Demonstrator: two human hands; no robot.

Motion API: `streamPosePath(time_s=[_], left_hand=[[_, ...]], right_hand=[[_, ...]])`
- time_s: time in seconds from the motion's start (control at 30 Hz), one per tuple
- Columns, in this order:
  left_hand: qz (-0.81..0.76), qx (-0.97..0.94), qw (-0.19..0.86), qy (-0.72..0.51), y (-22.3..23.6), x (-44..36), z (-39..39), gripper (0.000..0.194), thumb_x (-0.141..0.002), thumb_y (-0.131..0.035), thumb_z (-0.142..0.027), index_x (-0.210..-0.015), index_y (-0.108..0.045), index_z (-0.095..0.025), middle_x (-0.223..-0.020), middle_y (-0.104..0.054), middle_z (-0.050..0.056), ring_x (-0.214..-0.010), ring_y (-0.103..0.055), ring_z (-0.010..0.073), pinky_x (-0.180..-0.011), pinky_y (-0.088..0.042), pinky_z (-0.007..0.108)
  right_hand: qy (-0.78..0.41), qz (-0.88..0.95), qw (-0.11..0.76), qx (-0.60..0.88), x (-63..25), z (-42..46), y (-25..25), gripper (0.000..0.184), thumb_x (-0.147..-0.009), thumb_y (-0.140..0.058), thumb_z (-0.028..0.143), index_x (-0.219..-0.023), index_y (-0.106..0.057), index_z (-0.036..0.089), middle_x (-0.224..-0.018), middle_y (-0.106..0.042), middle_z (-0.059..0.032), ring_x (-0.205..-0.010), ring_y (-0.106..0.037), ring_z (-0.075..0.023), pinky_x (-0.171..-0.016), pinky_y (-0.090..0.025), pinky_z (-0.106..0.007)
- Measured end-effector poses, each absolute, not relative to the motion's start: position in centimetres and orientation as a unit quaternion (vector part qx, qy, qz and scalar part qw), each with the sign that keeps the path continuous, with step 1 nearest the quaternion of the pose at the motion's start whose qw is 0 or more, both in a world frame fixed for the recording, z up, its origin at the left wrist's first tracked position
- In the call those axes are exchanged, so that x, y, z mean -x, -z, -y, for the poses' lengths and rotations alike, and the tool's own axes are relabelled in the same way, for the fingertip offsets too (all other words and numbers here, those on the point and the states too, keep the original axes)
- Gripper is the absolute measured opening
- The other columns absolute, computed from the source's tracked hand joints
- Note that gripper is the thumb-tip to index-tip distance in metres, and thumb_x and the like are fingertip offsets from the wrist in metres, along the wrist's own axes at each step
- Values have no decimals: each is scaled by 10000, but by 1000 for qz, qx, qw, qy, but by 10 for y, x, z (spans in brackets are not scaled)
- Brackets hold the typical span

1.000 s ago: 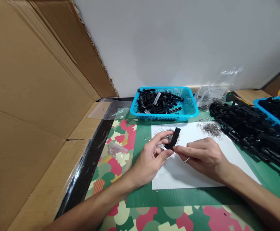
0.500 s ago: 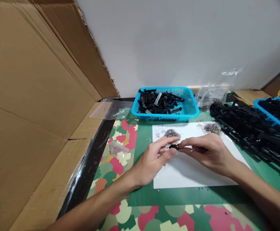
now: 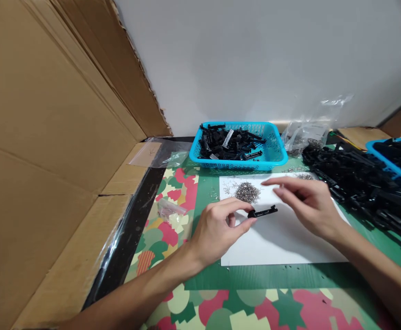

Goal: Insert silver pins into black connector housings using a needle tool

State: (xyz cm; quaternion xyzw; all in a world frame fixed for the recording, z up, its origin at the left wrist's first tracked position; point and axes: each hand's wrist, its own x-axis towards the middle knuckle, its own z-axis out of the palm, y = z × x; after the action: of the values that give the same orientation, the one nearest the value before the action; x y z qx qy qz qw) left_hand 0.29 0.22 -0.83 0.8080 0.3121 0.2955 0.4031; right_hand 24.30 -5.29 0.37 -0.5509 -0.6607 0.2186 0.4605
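Between the thumb and fingers of my left hand (image 3: 221,224) is one end of a slim black plastic part (image 3: 265,212), its other end pointing right above a white sheet (image 3: 276,250). My right hand (image 3: 305,201) hovers to the right of the part, not touching it, with thumb and forefinger apart. Just beyond the part, a heap of small metal pins (image 3: 247,192) lies on the sheet. A second pin heap (image 3: 305,176) is mostly hidden behind my right hand.
A blue basket (image 3: 238,164) holding similar black parts stands at the back. To the right are a large pile of black parts (image 3: 365,183) and another blue basket (image 3: 393,170). Clear plastic bags (image 3: 305,135) lie behind. Cardboard (image 3: 49,137) walls the left side.
My right hand has let go of the black part and moved up and to the right, its fingers spreading. The part now shows lengthwise in my left hand.
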Motion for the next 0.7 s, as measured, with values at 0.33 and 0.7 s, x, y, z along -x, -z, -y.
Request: streamPosePath(time_s=[0.33, 0.7], left_hand=[[-271, -852, 361, -264, 11, -3, 1, 169, -925, -799, -123, -1072, -818, -203, -1071, -820, 16, -645, -614, 127, -646, -509, 275], [-269, -879, 303, -250, 12, -5, 4, 138, -967, -779, -184, -1096, -821, -203, -1061, -824, 30, -756, -721, 177, -656, -524, 294]], right_hand=[[-231, 633, 485, 557, -239, 48, -5, 478, -1094, -575, 508, -794, -789, 203, -625, -602, -11, -566, -549, -150, -556, -428, -289], [-369, 614, 459, 525, -220, 55, 7, 398, -1114, -569, 417, -788, -632, 198, -629, -623, 15, -530, -551, -119, -542, -447, -250]])
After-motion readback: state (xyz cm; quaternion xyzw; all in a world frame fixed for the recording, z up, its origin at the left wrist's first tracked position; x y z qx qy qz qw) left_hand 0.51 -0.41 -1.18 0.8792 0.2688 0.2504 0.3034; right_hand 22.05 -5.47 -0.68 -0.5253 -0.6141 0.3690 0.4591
